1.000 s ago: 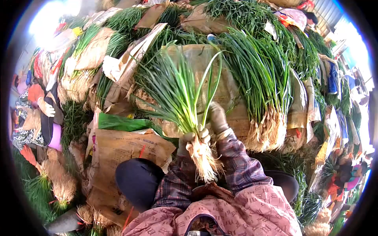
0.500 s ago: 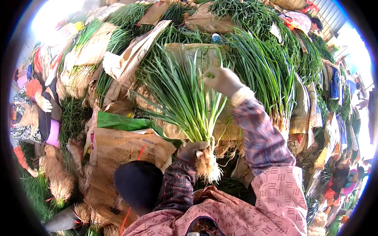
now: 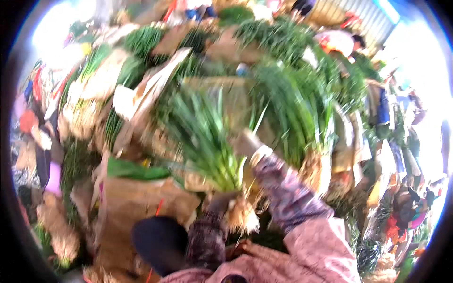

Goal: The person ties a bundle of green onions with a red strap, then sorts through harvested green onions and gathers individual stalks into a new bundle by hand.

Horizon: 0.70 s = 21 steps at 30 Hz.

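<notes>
My left hand [image 3: 222, 203], in a dark glove, is closed around the base of a bunch of leek-like greens [image 3: 200, 137]. Its pale, shaggy roots [image 3: 243, 215] hang below the hand, and the leaves fan up and to the left. My right hand [image 3: 247, 143], in a pale glove, is beside the bunch's right edge. It is blurred but looks closed on a thin green leaf [image 3: 258, 119] that sticks up from it. My knee in dark cloth [image 3: 159, 243] is left of my left forearm.
Brown paper sacking [image 3: 127, 203] lies at the left, with a green sheet [image 3: 134, 170] at its top. Another large bundle of greens [image 3: 295, 113] stands to the right. Heaps of wrapped bundles rise behind. At the far left a person's gloved hand [image 3: 42, 140] shows.
My right hand has come down and left, closer to the bunch's lower leaves. My left hand still grips the bunch. The whole view has shifted and blurred with head motion.
</notes>
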Tool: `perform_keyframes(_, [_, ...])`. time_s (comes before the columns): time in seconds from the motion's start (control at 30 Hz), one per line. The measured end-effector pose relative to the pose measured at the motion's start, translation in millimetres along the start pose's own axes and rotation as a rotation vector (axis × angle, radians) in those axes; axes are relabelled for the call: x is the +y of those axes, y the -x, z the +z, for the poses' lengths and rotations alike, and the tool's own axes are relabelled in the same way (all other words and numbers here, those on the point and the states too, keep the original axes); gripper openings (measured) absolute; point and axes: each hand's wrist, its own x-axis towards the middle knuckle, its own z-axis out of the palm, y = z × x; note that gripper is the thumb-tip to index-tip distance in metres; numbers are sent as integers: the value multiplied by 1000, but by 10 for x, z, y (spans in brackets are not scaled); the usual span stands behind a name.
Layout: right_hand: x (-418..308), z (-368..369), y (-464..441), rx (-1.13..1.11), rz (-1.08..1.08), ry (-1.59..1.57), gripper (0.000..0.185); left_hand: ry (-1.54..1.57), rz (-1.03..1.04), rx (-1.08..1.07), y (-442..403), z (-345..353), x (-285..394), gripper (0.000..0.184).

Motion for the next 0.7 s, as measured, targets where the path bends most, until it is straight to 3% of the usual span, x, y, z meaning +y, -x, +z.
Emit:
perform_keyframes(0.03, [-43,82,29,-6,44,16,25,-85,-32,-1,69,-234,-174,28])
perform_keyframes(0.13, [-79,529,207,31,179,-232,22,-123,-20,105,411,240,140,27])
perform_keyframes(0.2, [-85,682,258,168,258,-728,21,12,32,42,-6,91,63,26])
perform_keyframes(0.23, [-11,684,251,255,301,-1090,20,89,8,67,208,-66,-169,26])
perform_keyframes(0.3, [211,211,293,452,283,-1728,20,204,176,-189,644,553,438,26])
perform_keyframes(0.33, [385,-133,350,499,197,-1904,20,-256,149,85,499,487,481,27])
perform_keyframes(0.37, [485,-392,559,490,96,-1982,20,10,175,224,406,462,450,26])
perform_keyframes(0.4, [550,-572,793,455,27,-2002,21,-14,243,195,504,582,672,23])
perform_keyframes(0.43, [595,-624,1139,345,-85,-1910,23,-96,366,54,476,467,758,24])
perform_keyframes(0.47, [572,-549,1479,290,28,-1906,25,137,374,-245,392,462,919,26])
perform_keyframes(0.5, [577,-328,1803,314,105,-1663,26,357,304,-541,306,455,1079,29])
perform_keyframes(0.57, [711,326,2356,-14,66,-1680,38,428,369,-443,350,444,1161,34])
perform_keyframes(0.6, [791,666,2587,-406,152,-1324,37,400,406,-361,393,539,1180,35])
perform_keyframes(0.63, [759,934,2720,-982,149,-500,37,381,397,-327,384,478,1122,36])
perform_keyframes(0.67, [678,1166,2813,-1169,101,-264,37,352,400,-305,327,406,1101,36])
perform_keyframes(0.7, [594,1200,2710,-1145,94,-172,38,427,378,-290,303,407,1069,37])
